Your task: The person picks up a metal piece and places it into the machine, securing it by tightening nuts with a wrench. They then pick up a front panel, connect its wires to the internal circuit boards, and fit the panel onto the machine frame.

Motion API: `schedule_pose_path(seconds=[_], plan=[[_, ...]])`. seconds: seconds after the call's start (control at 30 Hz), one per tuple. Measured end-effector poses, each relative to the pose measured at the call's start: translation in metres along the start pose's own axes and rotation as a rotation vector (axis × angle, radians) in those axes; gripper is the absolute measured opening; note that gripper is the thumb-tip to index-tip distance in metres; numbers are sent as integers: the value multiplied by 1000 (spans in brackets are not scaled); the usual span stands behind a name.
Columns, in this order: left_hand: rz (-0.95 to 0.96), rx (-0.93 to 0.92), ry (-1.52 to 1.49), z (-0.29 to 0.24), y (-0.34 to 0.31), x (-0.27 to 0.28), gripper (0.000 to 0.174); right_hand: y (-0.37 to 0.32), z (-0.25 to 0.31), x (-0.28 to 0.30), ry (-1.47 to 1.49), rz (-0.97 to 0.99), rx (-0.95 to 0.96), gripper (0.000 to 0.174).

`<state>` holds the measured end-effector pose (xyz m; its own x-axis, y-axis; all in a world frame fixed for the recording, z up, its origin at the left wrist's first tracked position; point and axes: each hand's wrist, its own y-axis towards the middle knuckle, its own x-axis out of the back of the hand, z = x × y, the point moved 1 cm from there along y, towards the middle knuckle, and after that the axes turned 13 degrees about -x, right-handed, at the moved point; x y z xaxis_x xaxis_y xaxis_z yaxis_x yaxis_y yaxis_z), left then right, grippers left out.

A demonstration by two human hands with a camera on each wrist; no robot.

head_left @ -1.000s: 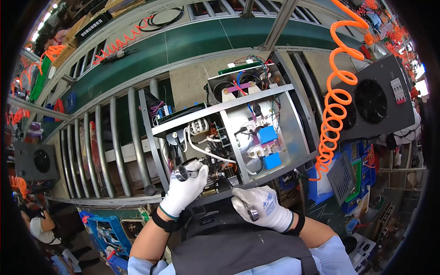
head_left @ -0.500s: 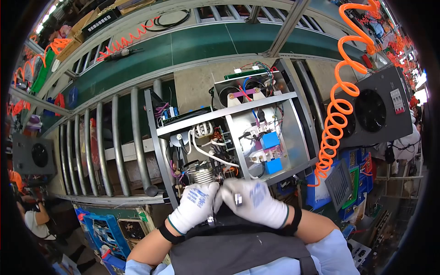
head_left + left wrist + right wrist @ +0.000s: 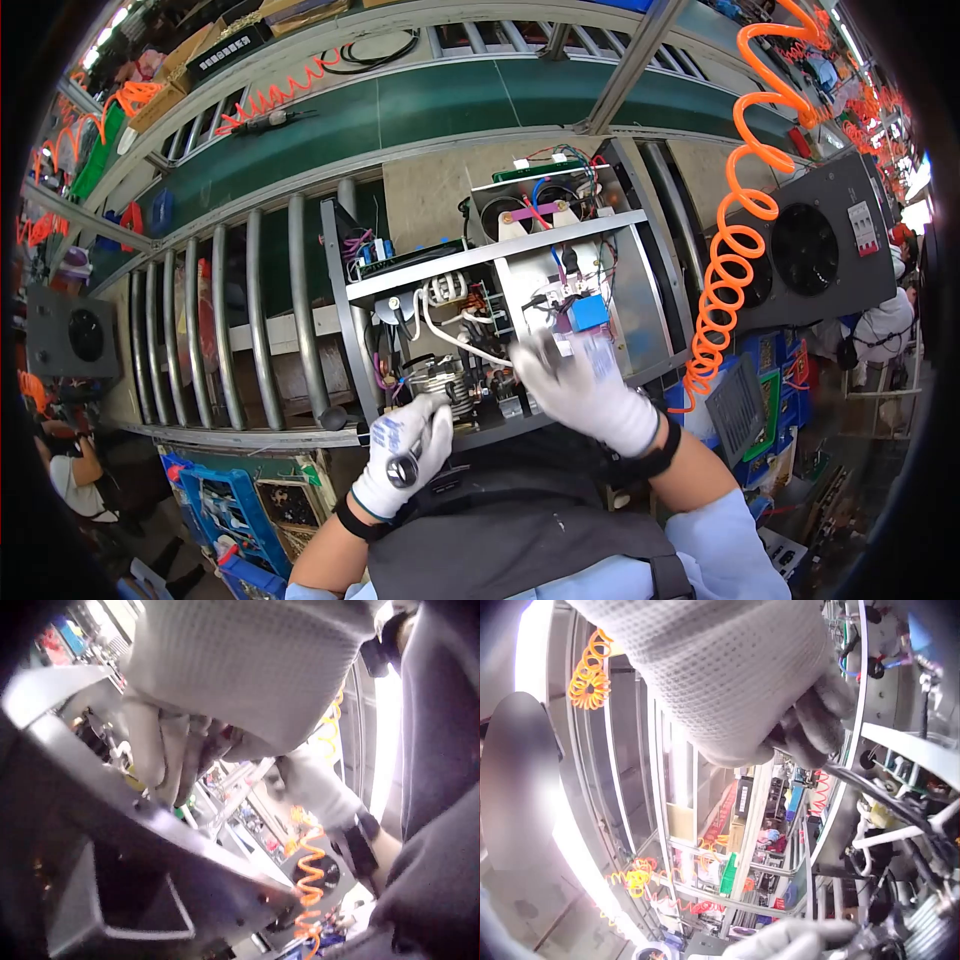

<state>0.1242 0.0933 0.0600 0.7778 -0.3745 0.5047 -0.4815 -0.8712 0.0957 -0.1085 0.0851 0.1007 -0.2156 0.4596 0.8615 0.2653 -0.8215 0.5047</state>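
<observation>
Though silver-framed, a wire-filled chassis

Bright glare, blurred right hand.

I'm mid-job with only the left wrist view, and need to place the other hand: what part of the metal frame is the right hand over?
Observer: In the head view, the right hand is over the near part of the frame's right compartment.

Operator: Is there a blue block my view misses?

Observer: Yes. One blue block shows in that compartment, just beyond the right hand.

Operator: Anything in that hand's fingers?

Observer: The right wrist view shows them curled round a long dark strand, probably a cable; I can't tell for certain.
</observation>
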Motion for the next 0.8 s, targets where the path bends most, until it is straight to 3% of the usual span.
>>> schedule_pose_path(seconds=[0.03, 0.13, 0.27, 0.33, 0.37, 0.5, 0.53, 0.57, 0.6, 0.8], plan=[[-52, -26, -21, -1, 6, 1, 1, -14, 6, 5, 714, 279, -523, 9], [15, -44, -42, 5, 20, 3, 4, -25, 19, 33, 702, 427, -514, 7], [111, -82, 55, 5, 30, -5, 7, -57, 32, 23, 669, 464, -563, 7], [107, 12, -141, 7, 29, -10, 9, -63, 40, 21, 607, 294, -510, 7], [116, 11, -139, 6, 30, -10, 9, -63, 40, 22, 598, 364, -510, 11], [112, 95, -360, 19, 29, -13, 14, -69, 40, 23, 634, 291, -552, 13], [110, 96, -463, 22, 30, -14, 16, -66, 39, 24, 634, 384, -538, 14], [207, 55, -102, 21, 31, -13, 18, -64, 39, 23, 632, 477, -520, 16], [206, 54, -101, 21, 32, -15, 18, -64, 41, 23, 632, 476, -519, 16], [145, 301, -352, 17, 39, -11, 17, -62, 52, 23, 649, 402, -454, 19]])
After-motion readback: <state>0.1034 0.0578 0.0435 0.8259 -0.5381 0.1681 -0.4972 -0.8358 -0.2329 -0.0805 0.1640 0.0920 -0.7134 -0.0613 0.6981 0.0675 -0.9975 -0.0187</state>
